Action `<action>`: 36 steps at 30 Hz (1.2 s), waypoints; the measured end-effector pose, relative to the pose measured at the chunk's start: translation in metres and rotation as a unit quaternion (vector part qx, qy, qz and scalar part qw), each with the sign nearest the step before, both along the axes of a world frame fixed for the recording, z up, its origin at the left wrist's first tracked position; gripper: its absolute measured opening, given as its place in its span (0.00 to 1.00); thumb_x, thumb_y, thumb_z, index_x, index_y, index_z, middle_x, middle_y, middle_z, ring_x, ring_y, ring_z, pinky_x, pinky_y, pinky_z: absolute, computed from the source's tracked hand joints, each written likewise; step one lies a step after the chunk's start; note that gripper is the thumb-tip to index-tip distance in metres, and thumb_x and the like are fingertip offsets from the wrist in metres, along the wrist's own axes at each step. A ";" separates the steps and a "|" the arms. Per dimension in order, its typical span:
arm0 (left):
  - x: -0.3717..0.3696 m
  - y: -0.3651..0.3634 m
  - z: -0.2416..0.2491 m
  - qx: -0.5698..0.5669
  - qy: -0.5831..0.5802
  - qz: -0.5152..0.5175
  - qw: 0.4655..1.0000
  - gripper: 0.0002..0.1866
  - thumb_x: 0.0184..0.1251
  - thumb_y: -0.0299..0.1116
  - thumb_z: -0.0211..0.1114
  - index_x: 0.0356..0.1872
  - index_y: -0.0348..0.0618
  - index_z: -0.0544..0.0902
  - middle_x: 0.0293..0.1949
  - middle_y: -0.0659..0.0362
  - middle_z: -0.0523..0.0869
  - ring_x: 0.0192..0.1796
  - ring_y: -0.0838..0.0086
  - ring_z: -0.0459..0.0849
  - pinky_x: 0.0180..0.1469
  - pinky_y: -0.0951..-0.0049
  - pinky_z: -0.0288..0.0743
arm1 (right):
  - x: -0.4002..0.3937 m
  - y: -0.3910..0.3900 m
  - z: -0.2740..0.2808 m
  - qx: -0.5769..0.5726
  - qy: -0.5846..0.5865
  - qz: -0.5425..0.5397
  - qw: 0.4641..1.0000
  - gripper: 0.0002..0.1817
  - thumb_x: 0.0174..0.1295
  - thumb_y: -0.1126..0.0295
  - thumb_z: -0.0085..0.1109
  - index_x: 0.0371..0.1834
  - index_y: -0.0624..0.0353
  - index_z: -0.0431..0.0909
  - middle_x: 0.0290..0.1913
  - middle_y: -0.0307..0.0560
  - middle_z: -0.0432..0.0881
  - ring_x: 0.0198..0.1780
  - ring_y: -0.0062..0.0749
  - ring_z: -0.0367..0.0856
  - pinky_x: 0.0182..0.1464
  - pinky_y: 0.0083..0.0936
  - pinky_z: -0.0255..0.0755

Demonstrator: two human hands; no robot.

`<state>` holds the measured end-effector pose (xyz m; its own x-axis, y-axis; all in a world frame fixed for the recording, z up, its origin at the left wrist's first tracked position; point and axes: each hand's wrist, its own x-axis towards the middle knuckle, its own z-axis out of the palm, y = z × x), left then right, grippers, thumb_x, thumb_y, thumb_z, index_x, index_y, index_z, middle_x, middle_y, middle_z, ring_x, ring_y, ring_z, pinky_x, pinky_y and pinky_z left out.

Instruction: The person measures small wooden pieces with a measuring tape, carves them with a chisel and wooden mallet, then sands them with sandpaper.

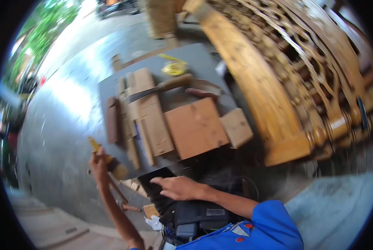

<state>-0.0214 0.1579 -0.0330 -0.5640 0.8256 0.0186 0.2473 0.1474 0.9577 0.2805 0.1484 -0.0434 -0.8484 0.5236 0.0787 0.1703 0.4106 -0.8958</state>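
Note:
Off the table's near left corner, my left hand (pixel 98 164) is closed around a yellow object (pixel 93 144), too blurred to name more exactly. My right hand (pixel 180 187) hovers in front of the table's near edge, index finger stretched out and nothing visible in it. On the grey tabletop (pixel 109 85) lie long wooden pieces (pixel 155 121), a flat square board (pixel 197 129) and a small wooden block (pixel 236 128). A tool with a dark metal head and wooden handle (pixel 176 82) rests across the wood. Beyond it sits a yellow tape measure (pixel 175 68).
A large carved wooden furniture piece (pixel 253 83) stands along the right side. A reddish-brown block (pixel 112 121) lies at the table's left. Wood scraps (pixel 132 187) are on the floor below. A dark bag (pixel 201 214) is at my waist.

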 end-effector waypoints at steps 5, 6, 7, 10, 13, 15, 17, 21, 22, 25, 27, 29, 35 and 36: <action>-0.038 0.073 -0.020 -0.011 0.027 -0.039 0.999 0.16 0.68 0.45 0.55 0.36 0.42 0.80 0.27 0.70 0.74 0.31 0.87 0.69 0.29 0.84 0.59 | 0.006 -0.002 0.006 0.007 -0.064 0.073 0.995 0.21 0.60 0.68 0.51 0.55 0.60 0.63 0.34 0.57 0.76 0.39 0.53 0.77 0.40 0.43 0.71; -0.033 0.081 -0.014 -0.015 0.036 -0.032 0.999 0.17 0.68 0.46 0.55 0.36 0.42 0.80 0.28 0.70 0.74 0.32 0.88 0.68 0.30 0.85 0.59 | 0.008 -0.002 0.007 0.007 -0.078 0.085 0.993 0.20 0.59 0.68 0.52 0.55 0.60 0.64 0.33 0.57 0.76 0.39 0.53 0.78 0.39 0.43 0.71; -0.029 0.088 -0.014 -0.021 0.049 -0.042 0.998 0.17 0.68 0.46 0.55 0.38 0.41 0.81 0.29 0.69 0.75 0.32 0.88 0.68 0.30 0.84 0.59 | 0.013 -0.002 0.007 0.008 -0.067 0.072 0.995 0.20 0.59 0.68 0.52 0.54 0.60 0.64 0.33 0.56 0.76 0.39 0.53 0.78 0.39 0.43 0.72; -0.043 0.106 -0.025 -0.049 0.078 -0.053 0.994 0.19 0.68 0.46 0.55 0.43 0.39 0.81 0.30 0.68 0.76 0.33 0.87 0.68 0.31 0.83 0.61 | 0.021 0.001 0.004 0.023 -0.039 0.049 0.998 0.15 0.58 0.68 0.53 0.48 0.61 0.68 0.32 0.55 0.76 0.37 0.52 0.78 0.38 0.42 0.72; -0.068 0.121 -0.048 -0.035 0.107 -0.046 0.993 0.19 0.69 0.45 0.55 0.43 0.37 0.81 0.29 0.68 0.75 0.32 0.87 0.67 0.31 0.83 0.60 | 0.025 0.004 0.004 0.032 0.023 0.014 0.999 0.11 0.58 0.68 0.54 0.41 0.61 0.71 0.33 0.54 0.76 0.39 0.50 0.78 0.40 0.39 0.71; -0.066 0.131 -0.052 0.053 0.156 -0.028 0.986 0.18 0.69 0.45 0.55 0.35 0.38 0.81 0.25 0.70 0.72 0.29 0.87 0.65 0.30 0.83 0.58 | 0.034 0.009 0.008 0.078 0.143 -0.066 0.984 0.07 0.57 0.69 0.55 0.37 0.59 0.74 0.35 0.50 0.75 0.42 0.46 0.76 0.43 0.36 0.68; -0.063 0.129 -0.036 -0.049 0.118 -0.033 0.991 0.19 0.69 0.48 0.53 0.34 0.40 0.79 0.21 0.69 0.69 0.24 0.88 0.62 0.25 0.81 0.57 | 0.065 0.024 0.044 0.232 0.167 -0.272 0.919 0.10 0.55 0.70 0.57 0.40 0.55 0.76 0.39 0.44 0.75 0.45 0.40 0.72 0.50 0.36 0.62; -0.019 0.113 0.001 -0.074 0.036 -0.004 0.997 0.22 0.68 0.51 0.53 0.44 0.39 0.78 0.26 0.64 0.71 0.18 0.86 0.62 0.15 0.82 0.54 | 0.140 0.056 0.045 0.268 -0.046 -0.586 0.764 0.31 0.45 0.61 0.67 0.53 0.57 0.69 0.60 0.59 0.60 0.61 0.54 0.60 0.60 0.43 0.56; -0.017 0.108 0.003 -0.052 0.031 0.001 0.998 0.23 0.68 0.51 0.53 0.45 0.39 0.77 0.26 0.63 0.71 0.16 0.86 0.61 0.14 0.82 0.53 | 0.158 0.060 0.041 0.205 -0.097 -0.604 0.764 0.38 0.44 0.61 0.69 0.59 0.57 0.64 0.63 0.60 0.56 0.61 0.57 0.59 0.62 0.46 0.55; -0.018 0.093 0.008 -0.055 0.019 0.038 0.998 0.24 0.67 0.52 0.53 0.48 0.39 0.76 0.31 0.62 0.72 0.17 0.87 0.63 0.14 0.84 0.54 | 0.188 0.065 0.000 0.018 -0.003 -0.565 0.825 0.41 0.44 0.57 0.70 0.61 0.61 0.62 0.61 0.62 0.61 0.60 0.54 0.64 0.60 0.40 0.61; -0.031 0.083 0.010 -0.040 0.124 0.038 0.991 0.20 0.69 0.48 0.53 0.40 0.38 0.75 0.26 0.61 0.72 0.19 0.81 0.67 0.19 0.77 0.59 | 0.194 0.066 -0.013 0.026 -0.013 -0.554 0.832 0.39 0.46 0.56 0.69 0.59 0.62 0.64 0.57 0.62 0.63 0.57 0.53 0.66 0.57 0.38 0.63; -0.058 0.074 0.007 -0.009 0.313 0.019 0.950 0.18 0.69 0.45 0.53 0.36 0.37 0.73 0.22 0.58 0.71 0.21 0.76 0.69 0.23 0.72 0.62 | 0.190 0.072 -0.019 0.036 -0.024 -0.554 0.831 0.37 0.48 0.55 0.68 0.58 0.64 0.65 0.52 0.60 0.64 0.56 0.52 0.67 0.55 0.37 0.65; 0.109 0.054 0.112 0.022 0.428 -0.087 0.899 0.10 0.67 0.35 0.50 0.35 0.38 0.65 0.27 0.43 0.73 0.28 0.51 0.73 0.32 0.58 0.66 | 0.158 0.097 0.000 0.090 -0.123 -0.594 0.790 0.34 0.54 0.48 0.60 0.56 0.62 0.66 0.45 0.55 0.65 0.47 0.50 0.70 0.46 0.40 0.70; 0.130 0.055 0.118 0.005 0.390 -0.125 0.912 0.09 0.65 0.34 0.50 0.36 0.38 0.66 0.28 0.44 0.73 0.30 0.51 0.74 0.34 0.56 0.66 | 0.156 0.099 0.006 0.081 -0.146 -0.589 0.791 0.34 0.55 0.47 0.59 0.56 0.62 0.67 0.45 0.55 0.65 0.46 0.50 0.70 0.47 0.40 0.69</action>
<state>0.1084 0.2130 0.0852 -0.1708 0.9241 0.3419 0.8789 -0.0140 0.4769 0.4361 0.2477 -0.0378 0.2259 0.9671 0.1173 0.7102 -0.0811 -0.6993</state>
